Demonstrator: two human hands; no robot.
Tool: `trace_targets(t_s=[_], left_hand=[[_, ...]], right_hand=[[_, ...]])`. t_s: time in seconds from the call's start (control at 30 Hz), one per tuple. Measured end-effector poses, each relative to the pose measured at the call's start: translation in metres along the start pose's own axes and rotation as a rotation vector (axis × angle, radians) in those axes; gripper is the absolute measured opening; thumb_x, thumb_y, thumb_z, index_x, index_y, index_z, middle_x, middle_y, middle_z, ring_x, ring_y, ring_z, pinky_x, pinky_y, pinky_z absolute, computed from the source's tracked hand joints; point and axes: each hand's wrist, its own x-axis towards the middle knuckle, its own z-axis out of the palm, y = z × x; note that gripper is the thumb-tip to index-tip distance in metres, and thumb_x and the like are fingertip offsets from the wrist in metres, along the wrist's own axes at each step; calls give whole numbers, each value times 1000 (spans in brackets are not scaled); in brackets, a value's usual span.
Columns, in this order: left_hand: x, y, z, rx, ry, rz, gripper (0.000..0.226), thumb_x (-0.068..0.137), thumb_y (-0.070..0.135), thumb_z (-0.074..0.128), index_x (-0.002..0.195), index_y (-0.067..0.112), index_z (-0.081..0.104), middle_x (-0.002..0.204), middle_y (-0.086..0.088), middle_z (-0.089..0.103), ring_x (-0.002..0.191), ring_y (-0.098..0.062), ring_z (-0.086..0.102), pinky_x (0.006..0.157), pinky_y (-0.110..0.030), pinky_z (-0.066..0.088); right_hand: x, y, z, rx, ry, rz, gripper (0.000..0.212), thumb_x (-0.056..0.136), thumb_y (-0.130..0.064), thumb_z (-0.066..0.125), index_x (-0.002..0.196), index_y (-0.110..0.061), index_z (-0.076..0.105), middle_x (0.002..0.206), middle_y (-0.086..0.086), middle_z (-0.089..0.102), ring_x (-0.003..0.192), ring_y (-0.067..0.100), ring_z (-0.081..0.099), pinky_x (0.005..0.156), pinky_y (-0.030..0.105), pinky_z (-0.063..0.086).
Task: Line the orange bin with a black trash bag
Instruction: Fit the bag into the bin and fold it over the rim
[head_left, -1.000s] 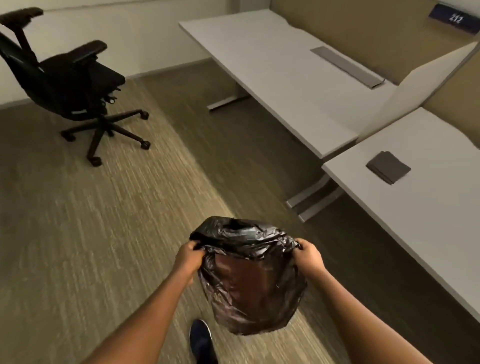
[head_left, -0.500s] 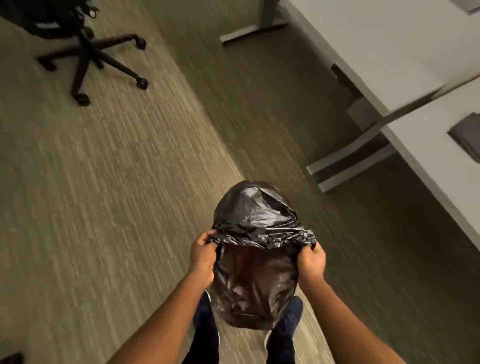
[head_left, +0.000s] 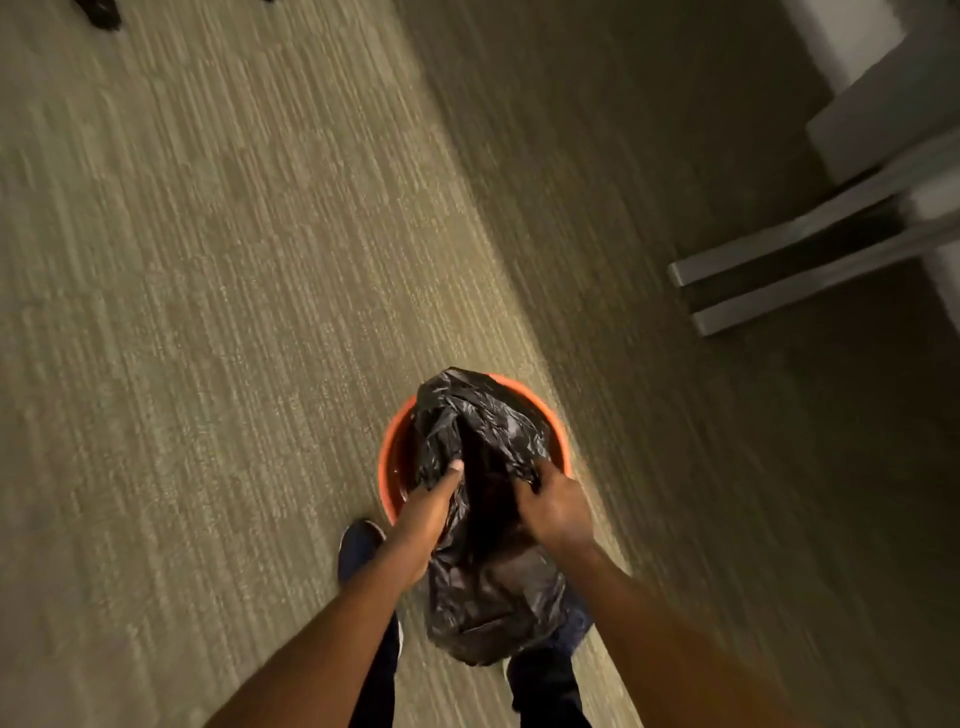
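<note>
Seen from above, an orange bin (head_left: 396, 457) stands on carpet (head_left: 208, 312). Directly over it, the left hand (head_left: 423, 512) and right hand (head_left: 553, 506), slightly apart, each grip a crumpled black trash bag (head_left: 488, 587) hanging between them.

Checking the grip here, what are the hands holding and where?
Both hands, left and right, grip the bag at its open top edge.

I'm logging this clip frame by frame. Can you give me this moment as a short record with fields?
setting: carpeted floor, desk base at right
bin: orange bin on the floor, upright
bag: black trash bag held over the bin, not yet lining it
left hand: gripping the bag's edge
right hand: gripping the bag's edge
</note>
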Motion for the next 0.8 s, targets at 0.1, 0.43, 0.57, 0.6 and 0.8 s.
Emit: trace_targets(t_s=[0.1,0.43,0.57,0.6,0.8], left_hand=[[22,6,3,-24,54,59,87,77,77,59,130,8,63,121,-8,71,113,-31,65,106,-43,48],[111,64,-36,190,529,343,45,91,45,63,63,12,53,60,-7,58,59,-27,56,52,-33,32],[146,86,-38,305,511,316,35,91,43,65,89,8,68,73,-6,67,61,-21,58,47,-25,30],[156,90,-38,324,501,291,40,90,45,66,96,5,70,82,-9,71,65,-22,61,50,-24,34],[201,95,-48,410,376,63,34,85,32,78,83,2,63,87,-17,67,70,-27,63,66,-33,55]], right_hand=[[27,9,14,-47,31,8,46,97,-40,59,137,-19,57,114,19,75,107,39,70,84,41,54],[130,29,-7,23,248,129,38,96,-41,57,116,-10,64,114,26,72,111,44,66,85,44,52],[177,28,-4,25,193,201,44,95,-46,53,116,-10,68,119,22,71,113,41,65,88,41,52],[189,29,-3,26,157,223,47,94,-47,52,118,-10,69,120,22,71,114,40,65,89,40,53],[237,51,12,125,-55,344,49,90,-38,58,118,0,71,127,23,68,115,37,66,90,38,53]])
